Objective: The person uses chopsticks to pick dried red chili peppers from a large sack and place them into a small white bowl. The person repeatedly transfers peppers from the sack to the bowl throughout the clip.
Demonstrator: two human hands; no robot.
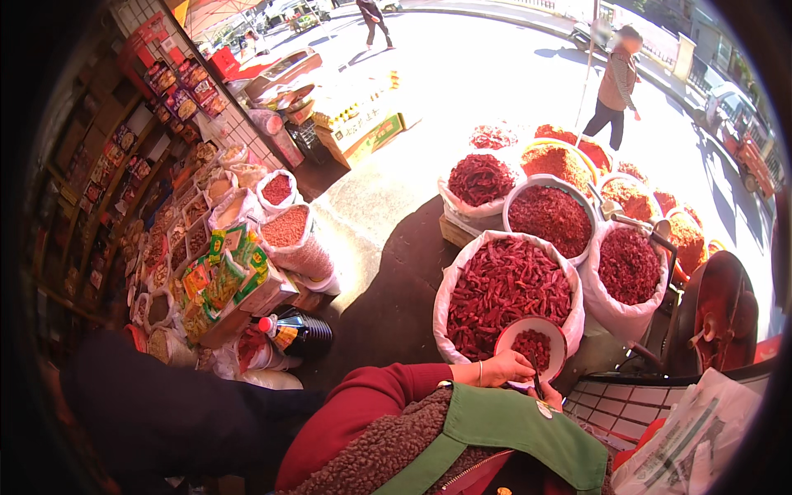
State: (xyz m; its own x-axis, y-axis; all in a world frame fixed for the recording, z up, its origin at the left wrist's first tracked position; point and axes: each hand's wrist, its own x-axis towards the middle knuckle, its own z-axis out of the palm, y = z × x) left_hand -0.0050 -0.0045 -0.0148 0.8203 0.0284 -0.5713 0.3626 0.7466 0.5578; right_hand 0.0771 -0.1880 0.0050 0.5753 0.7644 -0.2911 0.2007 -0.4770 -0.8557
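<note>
A white enamel bowl (504,339) with a red rim holds cut pieces of dried red chili (531,348). It overlaps the near edge of a large sack (440,322) full of whole dried red chilies (507,281). My right hand (550,396), partly hidden by the green apron, grips dark scissors (536,371) whose blades point over the bowl. Close beside the blades, my left hand (512,367) has its fingers bent together at the bowl's near side. Whether anything is pinched in those fingers cannot be made out. A bangle circles the left wrist.
More chili sacks (630,266) and a tub of crushed chili (549,216) stand beyond. At right is a metal machine (718,315) with a crank. Plastic bags (687,439) lie near my right side. Leftward are sacks of dry goods (284,229), a dark bottle (303,334) and a dark-sleeved person (185,408).
</note>
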